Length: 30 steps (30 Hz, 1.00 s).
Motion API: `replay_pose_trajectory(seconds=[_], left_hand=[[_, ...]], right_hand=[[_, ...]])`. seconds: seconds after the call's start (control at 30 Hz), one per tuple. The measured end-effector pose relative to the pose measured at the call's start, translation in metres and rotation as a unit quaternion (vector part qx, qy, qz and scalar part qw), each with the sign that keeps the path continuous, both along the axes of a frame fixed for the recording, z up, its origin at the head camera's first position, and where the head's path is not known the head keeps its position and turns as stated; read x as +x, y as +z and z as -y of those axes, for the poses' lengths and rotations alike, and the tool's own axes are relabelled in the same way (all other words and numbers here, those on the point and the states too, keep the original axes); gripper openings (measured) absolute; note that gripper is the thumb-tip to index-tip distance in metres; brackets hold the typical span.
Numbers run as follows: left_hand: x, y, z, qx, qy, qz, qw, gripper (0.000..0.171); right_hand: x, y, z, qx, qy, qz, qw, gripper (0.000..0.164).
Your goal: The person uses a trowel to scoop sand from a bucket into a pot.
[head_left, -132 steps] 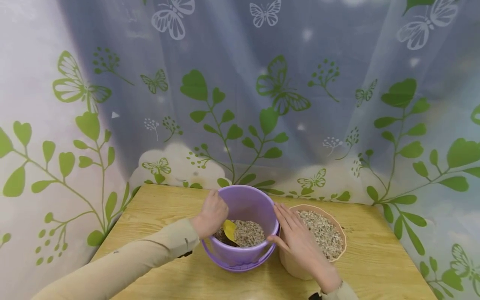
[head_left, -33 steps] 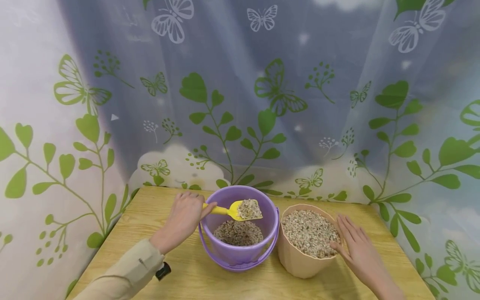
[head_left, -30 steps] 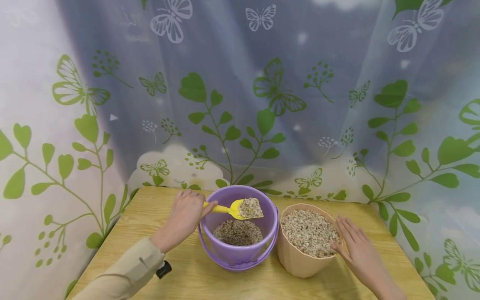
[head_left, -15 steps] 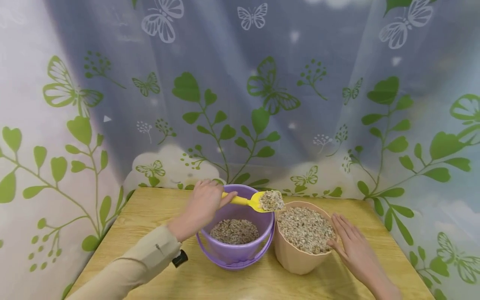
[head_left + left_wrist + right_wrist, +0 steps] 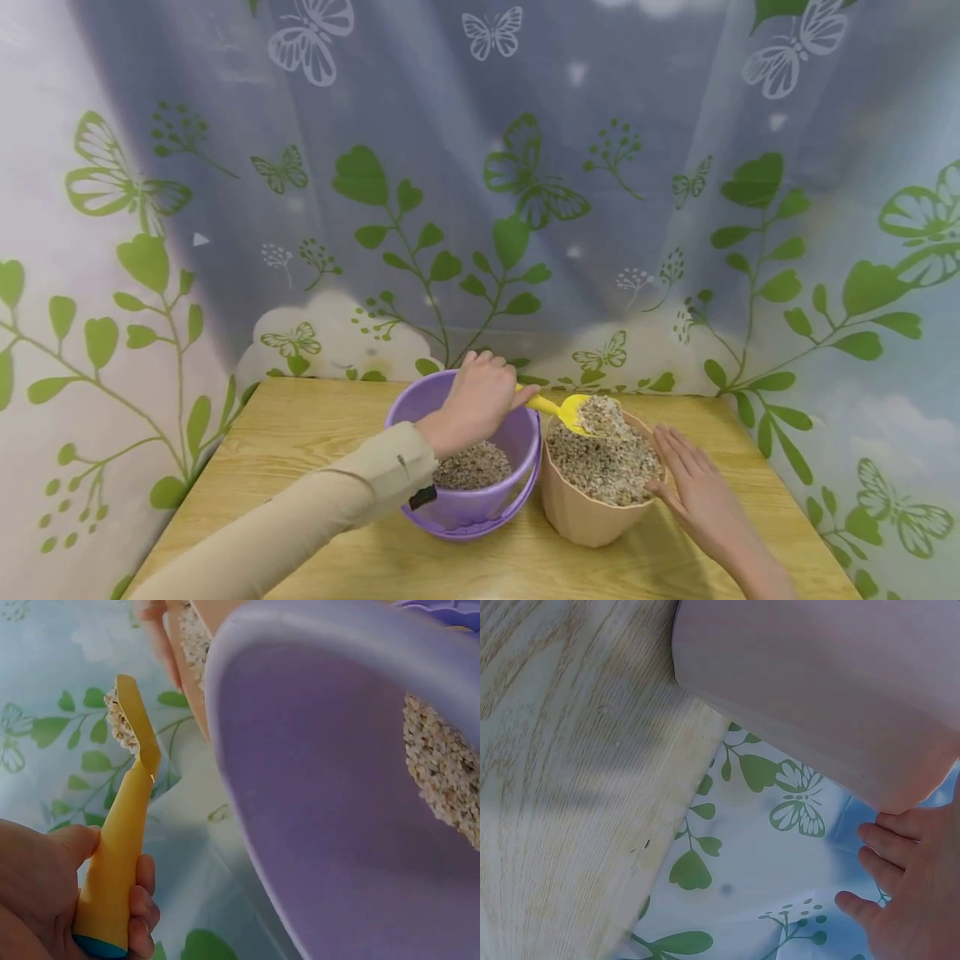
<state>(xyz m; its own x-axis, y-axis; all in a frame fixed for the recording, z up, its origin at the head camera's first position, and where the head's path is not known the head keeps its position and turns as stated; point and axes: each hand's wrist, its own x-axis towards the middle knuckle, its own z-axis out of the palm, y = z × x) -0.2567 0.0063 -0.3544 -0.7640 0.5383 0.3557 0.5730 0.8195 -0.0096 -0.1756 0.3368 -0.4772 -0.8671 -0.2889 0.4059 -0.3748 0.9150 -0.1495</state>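
My left hand (image 5: 477, 402) grips the handle of a yellow toy shovel (image 5: 558, 407), whose blue end cap shows in the left wrist view. A heap of small pale gravel (image 5: 602, 414) lies on the blade, which is over the far part of a peach fluted pot (image 5: 588, 515). That pot is filled nearly to its rim with the same gravel. Beside it on the left stands a purple bucket (image 5: 468, 503), with gravel low inside, partly hidden by my left hand and sleeve. My right hand (image 5: 697, 492) rests with extended fingers along the pot's right rim.
Both containers stand close together on a wooden table (image 5: 300, 467). The bucket's purple handle (image 5: 517, 500) hangs down at its front. A curtain (image 5: 420, 250) printed with leaves and butterflies rises behind the table's back edge and along its sides.
My left hand has lifted the loaded shovel from inside the bucket and carried it right, over the pot. My right hand has moved from between the containers to the pot's right side.
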Motion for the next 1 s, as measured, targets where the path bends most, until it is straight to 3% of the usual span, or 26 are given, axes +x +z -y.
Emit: replay_pose_trajectory(seconds=[0.23, 0.53, 0.83, 1.0], left_hand=[[-0.007, -0.007, -0.029, -0.041, -0.017, -0.002, 0.9990, 0.056], [-0.011, -0.015, -0.064, -0.130, -0.005, 0.018, 0.9914, 0.053], [-0.010, -0.014, -0.069, -0.140, -0.020, -0.034, 0.9893, 0.054], [-0.011, -0.010, -0.070, -0.148, -0.019, -0.038, 0.9881, 0.053]], right_hand=[[0.000, -0.001, 0.001, 0.002, -0.003, 0.005, 1.000, 0.071], [0.001, -0.002, 0.000, 0.005, -0.004, 0.001, 1.000, 0.071], [0.001, -0.001, 0.000, -0.004, -0.007, 0.016, 1.000, 0.073], [0.002, 0.000, 0.000, -0.002, -0.009, 0.020, 1.000, 0.073]])
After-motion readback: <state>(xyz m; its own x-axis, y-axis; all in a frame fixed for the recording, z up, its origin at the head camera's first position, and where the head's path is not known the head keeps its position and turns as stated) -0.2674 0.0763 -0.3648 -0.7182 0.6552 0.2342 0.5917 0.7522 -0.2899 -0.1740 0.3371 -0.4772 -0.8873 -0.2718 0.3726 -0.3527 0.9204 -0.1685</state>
